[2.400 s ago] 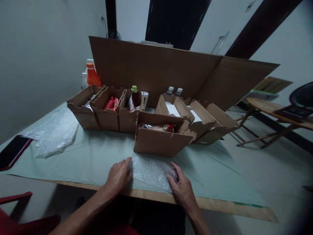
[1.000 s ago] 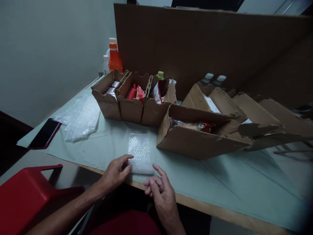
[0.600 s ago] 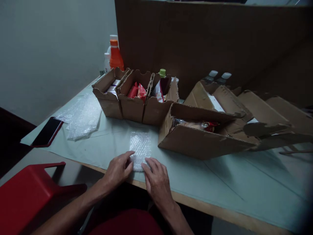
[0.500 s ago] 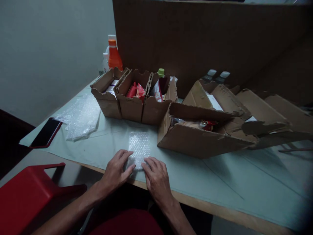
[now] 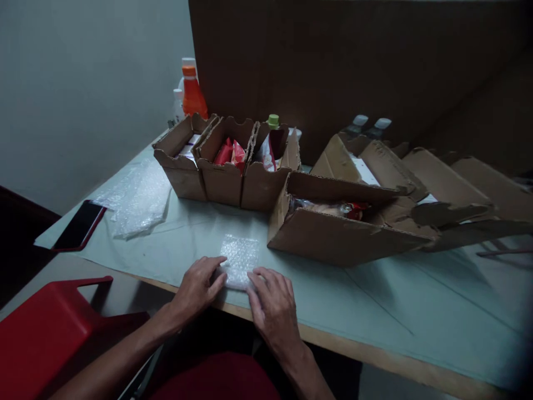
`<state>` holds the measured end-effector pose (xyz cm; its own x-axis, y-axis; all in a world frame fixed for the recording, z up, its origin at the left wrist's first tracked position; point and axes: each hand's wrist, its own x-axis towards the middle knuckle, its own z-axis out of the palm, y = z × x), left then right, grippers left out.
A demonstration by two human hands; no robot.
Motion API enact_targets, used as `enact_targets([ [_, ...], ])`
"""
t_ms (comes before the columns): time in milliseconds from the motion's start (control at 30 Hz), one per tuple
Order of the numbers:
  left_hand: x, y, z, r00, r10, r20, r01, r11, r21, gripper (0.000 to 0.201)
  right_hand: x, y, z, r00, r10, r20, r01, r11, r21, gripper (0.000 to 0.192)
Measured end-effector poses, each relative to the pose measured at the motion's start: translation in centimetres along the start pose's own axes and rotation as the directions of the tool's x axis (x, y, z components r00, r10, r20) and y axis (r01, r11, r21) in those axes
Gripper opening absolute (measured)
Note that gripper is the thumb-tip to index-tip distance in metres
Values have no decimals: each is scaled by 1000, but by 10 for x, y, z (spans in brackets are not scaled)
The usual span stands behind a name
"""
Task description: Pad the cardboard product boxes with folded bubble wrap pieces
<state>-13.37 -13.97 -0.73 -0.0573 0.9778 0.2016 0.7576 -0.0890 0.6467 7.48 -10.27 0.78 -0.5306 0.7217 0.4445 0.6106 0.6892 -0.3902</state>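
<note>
Both hands, left and right, lie flat with spread fingers on the near end of the bubble wrap at the table edge, apparently rolling or folding it. Next, steady even pressure forward.

We saw a clear, bubble-dotted wrap piece under our hands on the pale green table cover, whose near edge showed tan wood. Brown cardboard boxes held red packets. An orange bottle stood at the far left corner, a black phone with a red rim at the left edge
</note>
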Motion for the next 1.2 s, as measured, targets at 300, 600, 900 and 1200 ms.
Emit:
enact_targets([
  [300,-9,4,-14,976,219,-13,-219,975,-22,34,3,-3,4,997,-29,74,22,995,99,21],
  [600,12,0,1,991,131,3,-131,987,96,33,-6,-10,-2,999,36,13,-36,999,-26,27],
  [900,7,5,-6,976,-188,-112,154,953,-261,37,8,4,15,988,152,8,-152,987,53,21],
  [1200,5,49,1,914,-305,266,392,502,-771,40,0,-4,7,831,463,308,-551,608,572,22],
])
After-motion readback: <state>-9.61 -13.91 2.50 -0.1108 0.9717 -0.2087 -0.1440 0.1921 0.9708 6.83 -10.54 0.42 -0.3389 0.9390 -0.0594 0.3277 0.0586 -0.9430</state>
